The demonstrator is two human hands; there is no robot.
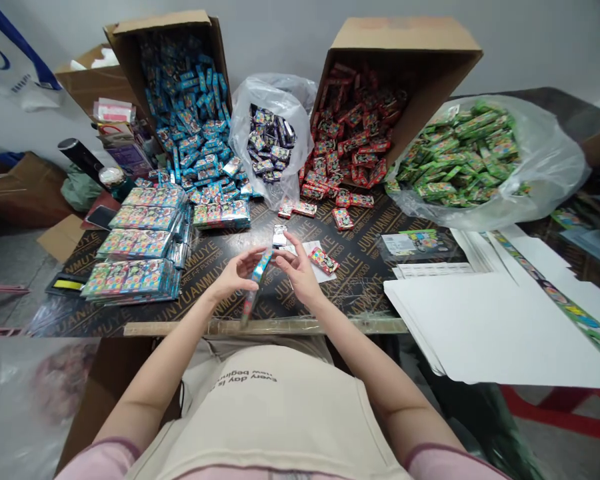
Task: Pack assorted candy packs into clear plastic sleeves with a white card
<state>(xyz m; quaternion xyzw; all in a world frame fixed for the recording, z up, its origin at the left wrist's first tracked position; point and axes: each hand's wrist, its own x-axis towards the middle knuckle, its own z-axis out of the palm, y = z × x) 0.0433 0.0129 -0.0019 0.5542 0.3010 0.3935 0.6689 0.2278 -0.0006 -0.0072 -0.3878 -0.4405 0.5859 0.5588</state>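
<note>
My left hand (236, 275) grips a narrow, colourful pack (263, 265) between thumb and fingers. The pack is seen nearly edge-on, blue at its upper end and red and green lower down, where it blurs. Close to its upper end is my right hand (300, 272), with thumb and forefinger apart; whether it touches the pack I cannot tell. Just beyond my fingers lies a small white-and-black packet (280, 235). To the right, a red packet (324, 260) rests partly on a white paper (325, 275).
Stacked multi-packs (130, 280) stand at left. Behind are a carton of blue packets (195, 133), a bag of purple packets (273, 143), a carton of red packets (355, 133) and a bag of green packets (470, 153). White card sheets (490, 320) overhang the front edge at right.
</note>
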